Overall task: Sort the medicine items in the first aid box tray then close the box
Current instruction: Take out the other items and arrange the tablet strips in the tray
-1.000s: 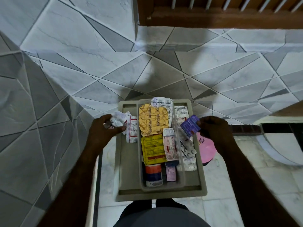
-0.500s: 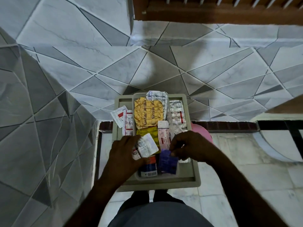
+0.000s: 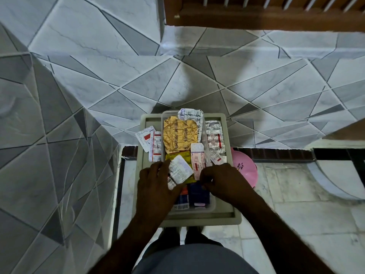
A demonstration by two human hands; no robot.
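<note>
A beige first aid box (image 3: 227, 216) holds a clear inner tray (image 3: 212, 206) full of pill strips. A crumpled gold strip (image 3: 178, 135) lies at the tray's far end, with a white and red strip (image 3: 198, 159) beside it. My left hand (image 3: 156, 186) holds a white blister strip (image 3: 179, 171) over the tray's near half. My right hand (image 3: 225, 180) has its fingers curled down at a purple packet (image 3: 198, 192) that lies in the tray's near end. A red and blue roll (image 3: 182, 196) sits under both hands.
More white strips (image 3: 152, 143) hang over the box's left side, and another silver strip (image 3: 215, 135) lies on the right side. A pink round lid (image 3: 246, 169) sits right of the box. Grey patterned tiled walls rise left and ahead. My feet stand below the box.
Both hands came down from the box's far sides to its near end. The right hand brought the purple packet down into the tray; the left still holds the white strip.
</note>
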